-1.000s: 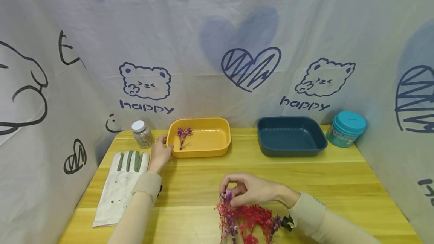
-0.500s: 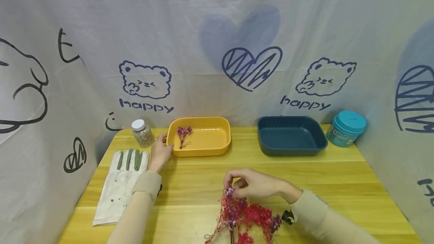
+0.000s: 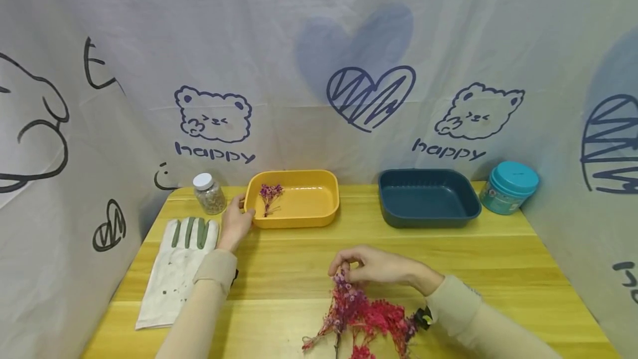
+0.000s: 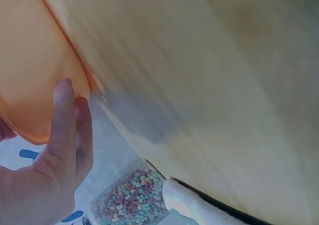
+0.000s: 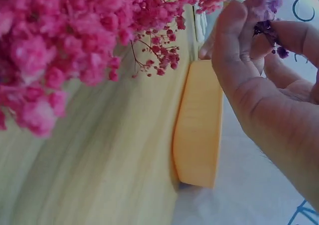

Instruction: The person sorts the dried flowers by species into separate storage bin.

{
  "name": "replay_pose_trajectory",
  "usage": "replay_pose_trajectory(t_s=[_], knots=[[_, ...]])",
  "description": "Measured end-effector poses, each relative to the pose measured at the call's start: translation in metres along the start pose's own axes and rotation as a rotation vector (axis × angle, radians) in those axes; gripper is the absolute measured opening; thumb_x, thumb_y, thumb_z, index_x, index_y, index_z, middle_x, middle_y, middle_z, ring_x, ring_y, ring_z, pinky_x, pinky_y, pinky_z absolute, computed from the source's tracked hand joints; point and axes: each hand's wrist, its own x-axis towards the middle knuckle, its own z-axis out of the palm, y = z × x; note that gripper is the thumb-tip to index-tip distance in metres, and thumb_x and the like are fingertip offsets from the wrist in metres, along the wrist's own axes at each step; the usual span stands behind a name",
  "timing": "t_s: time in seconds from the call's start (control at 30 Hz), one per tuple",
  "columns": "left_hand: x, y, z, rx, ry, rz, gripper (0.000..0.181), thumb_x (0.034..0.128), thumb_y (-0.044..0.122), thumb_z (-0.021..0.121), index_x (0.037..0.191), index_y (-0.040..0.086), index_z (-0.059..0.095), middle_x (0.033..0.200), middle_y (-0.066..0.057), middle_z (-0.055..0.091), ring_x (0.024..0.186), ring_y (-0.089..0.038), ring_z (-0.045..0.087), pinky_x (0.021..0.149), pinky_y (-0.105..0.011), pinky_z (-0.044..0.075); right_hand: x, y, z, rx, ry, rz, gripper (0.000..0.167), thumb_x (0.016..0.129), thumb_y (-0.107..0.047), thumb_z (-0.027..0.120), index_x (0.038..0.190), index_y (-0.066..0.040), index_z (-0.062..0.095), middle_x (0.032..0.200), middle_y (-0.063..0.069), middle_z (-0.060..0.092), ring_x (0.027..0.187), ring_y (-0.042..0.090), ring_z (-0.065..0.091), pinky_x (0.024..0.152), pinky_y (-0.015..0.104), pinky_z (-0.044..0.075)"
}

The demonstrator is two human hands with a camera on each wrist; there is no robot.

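Observation:
The left hand (image 3: pixel 235 225) grips the left end of the yellow tray (image 3: pixel 291 220); in the left wrist view two fingers (image 4: pixel 64 120) lie against the orange-looking tray (image 4: pixel 35 46). Inside the tray, at its left, lies a small purple sprig (image 3: pixel 271 194). Near the front of the table, the right hand (image 3: pixel 381 267) pinches the top of some purple flowers (image 3: pixel 349 295), with fingertips partly hidden. Red-pink dried flowers (image 3: pixel 381 314) lie beside and below them. In the right wrist view purple blossoms (image 5: pixel 266 3) show between the fingers of the right hand (image 5: pixel 269 90).
A dark blue tray (image 3: pixel 428 220) and a turquoise-lidded tub (image 3: pixel 509 187) stand at the back right. At the left are a white-capped jar (image 3: pixel 210 198) of small pebbles and a white glove (image 3: pixel 171 276) with green stripes. A patterned cloth (image 3: pixel 299 137) hangs behind the table.
The right hand has moved slightly away from the table's front edge, drawing the purple flowers along. The flowers beneath have shifted and spread to the left. The left hand keeps its hold on the tray.

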Motion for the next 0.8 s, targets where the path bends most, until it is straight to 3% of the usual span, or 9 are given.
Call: replay_pose_trajectory(t_s=[0.07,0.17,0.27,0.47,0.6,0.67,0.8], knots=[[0.0,0.0,0.0,0.004,0.0,-0.001,0.058,0.1051,0.009,0.051,0.161,0.001,0.037,0.149,-0.03,0.052,0.119,-0.041,0.066,0.084,-0.032,0.065,0.001,0.002,-0.001,-0.001,0.012,0.008,0.038,0.102,0.0,0.052,0.135,-0.004,0.069,0.095,0.008,0.066,0.071,0.015,0.056,0.064,0.033,0.055],[0.0,0.0,0.0,0.005,-0.001,-0.001,0.058,0.1045,0.009,0.051,0.161,0.0,0.037,0.149,-0.03,0.052,0.12,-0.041,0.065,0.084,-0.031,0.065,0.001,0.003,0.0,-0.089,0.038,-0.031,0.037,0.1,0.002,0.051,0.128,-0.007,0.074,0.107,0.012,0.073,0.078,0.011,0.059,0.071,0.03,0.057],[0.0,0.0,0.001,0.001,-0.001,-0.001,0.059,0.1041,0.009,0.051,0.16,0.0,0.037,0.149,-0.031,0.052,0.12,-0.041,0.065,0.083,-0.03,0.065,0.001,0.003,0.002,-0.203,0.081,-0.078,0.029,0.097,0.0,0.055,0.113,-0.009,0.077,0.115,0.009,0.07,0.085,0.008,0.055,0.076,0.022,0.049],[0.0,-0.001,0.001,-0.001,0.004,0.001,0.059,0.1039,0.009,0.051,0.16,0.0,0.037,0.148,-0.031,0.053,0.116,-0.04,0.066,0.077,-0.027,0.064,0.001,0.003,0.007,-0.3,0.135,-0.092,0.004,0.096,-0.018,0.071,0.098,-0.016,0.068,0.118,0.008,0.065,0.103,0.007,0.055,0.089,0.026,0.05],[0.0,-0.001,0.001,0.003,0.006,0.0,0.059,0.1036,0.009,0.051,0.16,0.001,0.037,0.148,-0.031,0.053,0.116,-0.04,0.066,0.077,-0.026,0.063,-0.001,0.0,0.008,-0.369,0.124,-0.112,0.02,0.092,-0.014,0.078,0.106,-0.018,0.065,0.11,0.003,0.068,0.095,0.002,0.056,0.084,0.021,0.051],[0.0,-0.001,0.002,0.007,0.007,0.001,0.059,0.1033,0.01,0.051,0.16,0.0,0.038,0.147,-0.031,0.054,0.116,-0.04,0.066,0.078,-0.027,0.063,-0.003,-0.003,0.007,-0.391,0.088,-0.135,0.033,0.091,0.0,0.072,0.118,-0.018,0.066,0.105,0.001,0.066,0.089,0.003,0.054,0.077,0.02,0.051],[0.0,-0.001,0.002,0.02,0.012,0.003,0.059,0.1026,0.01,0.052,0.16,0.0,0.038,0.147,-0.031,0.054,0.117,-0.041,0.065,0.079,-0.029,0.064,-0.008,-0.008,0.006,-0.445,0.039,-0.148,0.054,0.086,0.013,0.06,0.132,-0.014,0.069,0.107,0.001,0.064,0.091,0.002,0.054,0.078,0.018,0.053]])
